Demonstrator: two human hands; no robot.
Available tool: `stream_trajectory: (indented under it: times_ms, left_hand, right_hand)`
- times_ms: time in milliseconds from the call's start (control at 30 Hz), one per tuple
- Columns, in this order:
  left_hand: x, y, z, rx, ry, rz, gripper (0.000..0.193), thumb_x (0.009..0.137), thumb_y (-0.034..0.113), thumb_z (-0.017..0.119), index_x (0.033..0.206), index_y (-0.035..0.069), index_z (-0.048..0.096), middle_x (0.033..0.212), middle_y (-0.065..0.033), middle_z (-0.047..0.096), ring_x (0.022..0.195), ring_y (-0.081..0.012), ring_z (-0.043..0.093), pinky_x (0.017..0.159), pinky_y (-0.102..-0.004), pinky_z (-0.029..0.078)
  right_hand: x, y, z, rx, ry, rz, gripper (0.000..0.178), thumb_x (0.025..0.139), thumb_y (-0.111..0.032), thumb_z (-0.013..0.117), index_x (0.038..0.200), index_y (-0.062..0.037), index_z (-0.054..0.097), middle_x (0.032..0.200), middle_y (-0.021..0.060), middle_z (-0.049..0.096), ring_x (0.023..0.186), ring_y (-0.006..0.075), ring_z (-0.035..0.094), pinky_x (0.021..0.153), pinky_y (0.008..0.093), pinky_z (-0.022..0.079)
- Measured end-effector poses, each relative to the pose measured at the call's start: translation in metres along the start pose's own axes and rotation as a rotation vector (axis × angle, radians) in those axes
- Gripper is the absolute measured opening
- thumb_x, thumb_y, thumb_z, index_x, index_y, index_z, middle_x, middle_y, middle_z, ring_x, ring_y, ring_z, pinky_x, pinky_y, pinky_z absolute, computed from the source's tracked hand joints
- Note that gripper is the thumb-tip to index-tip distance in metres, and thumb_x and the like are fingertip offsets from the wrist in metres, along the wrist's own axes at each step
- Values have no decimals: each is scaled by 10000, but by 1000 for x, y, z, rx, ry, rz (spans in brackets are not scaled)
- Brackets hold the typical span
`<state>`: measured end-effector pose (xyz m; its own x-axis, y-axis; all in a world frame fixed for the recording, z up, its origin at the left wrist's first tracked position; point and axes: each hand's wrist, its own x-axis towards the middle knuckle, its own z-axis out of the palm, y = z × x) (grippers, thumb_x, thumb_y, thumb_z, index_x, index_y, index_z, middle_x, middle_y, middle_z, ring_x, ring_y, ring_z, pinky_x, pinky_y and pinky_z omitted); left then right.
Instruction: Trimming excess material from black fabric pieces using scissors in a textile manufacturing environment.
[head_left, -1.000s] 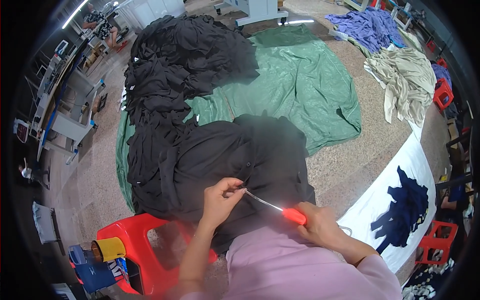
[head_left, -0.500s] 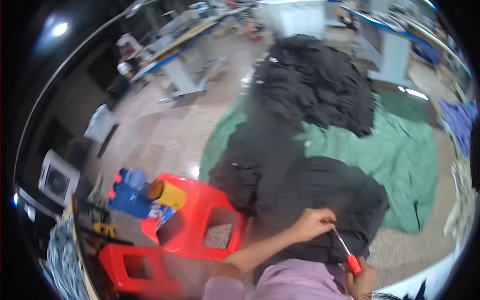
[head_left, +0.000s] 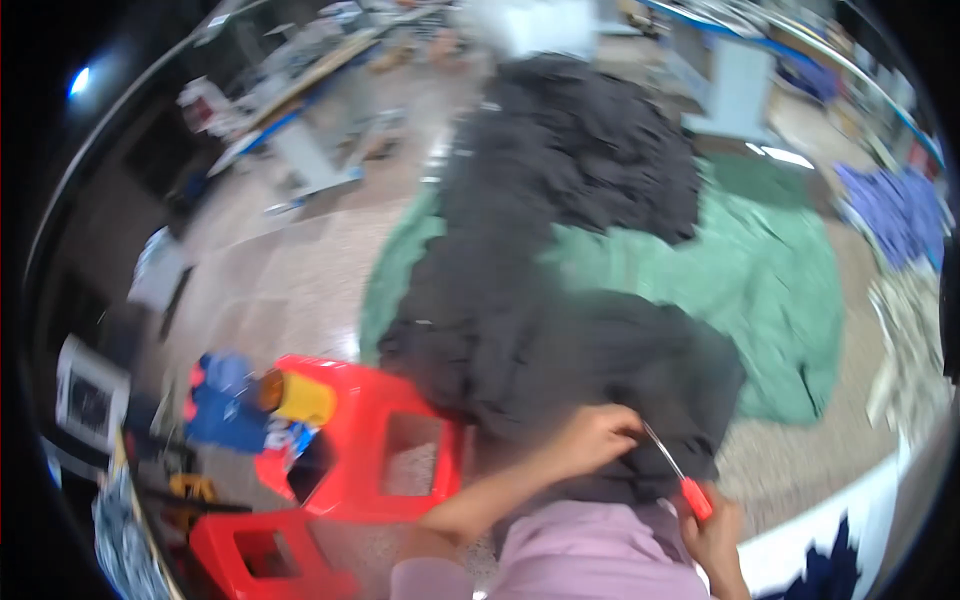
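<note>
My right hand (head_left: 716, 525) is closed round the red handle of a screwdriver-like tool (head_left: 694, 497). Its thin metal shaft points up and left, toward my left fingertips. My left hand (head_left: 598, 440) is closed in a pinch at the shaft's tip; blur hides what, if anything, lies between the fingers. Both hands are above my lap, over a heap of dark grey cloth (head_left: 640, 350) that spreads in front of me. A light purple garment (head_left: 590, 555) covers my body below the hands.
A red plastic stool (head_left: 350, 430) at my left bears a yellow cup-like container (head_left: 305, 398); another red stool (head_left: 265, 560) stands nearer. Green sheeting (head_left: 780, 300) lies under the dark cloth. Black fabric (head_left: 620, 150) is piled farther off. A white surface (head_left: 790, 555) borders the lower right.
The view has swung so that the scene sits farther left and slightly higher. Both hands keep about the same pose, with the tool still in the right hand.
</note>
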<state>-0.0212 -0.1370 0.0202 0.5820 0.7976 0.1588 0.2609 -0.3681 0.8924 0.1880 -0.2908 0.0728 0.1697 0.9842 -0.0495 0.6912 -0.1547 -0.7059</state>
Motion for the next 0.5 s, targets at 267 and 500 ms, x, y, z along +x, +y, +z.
stream_trajectory:
  times_ms: [267,500]
  left_hand:
    - [41,15,-2,55,181,87,154,797,-6,763,937,18,706,826,-55,637,652,-97,600,588,-234,480]
    - [59,13,23,218,94,125,250,758,4,756,999,44,700,858,-47,550,617,-137,554,560,-277,465]
  right_hand:
    - [-3,19,1,-27,198,68,162,837,-231,741,886,-91,677,705,140,656,594,350,646,534,434,482]
    - [-5,15,-7,-34,127,107,152,850,-233,740,889,-94,692,727,131,658,656,340,657,574,409,492]
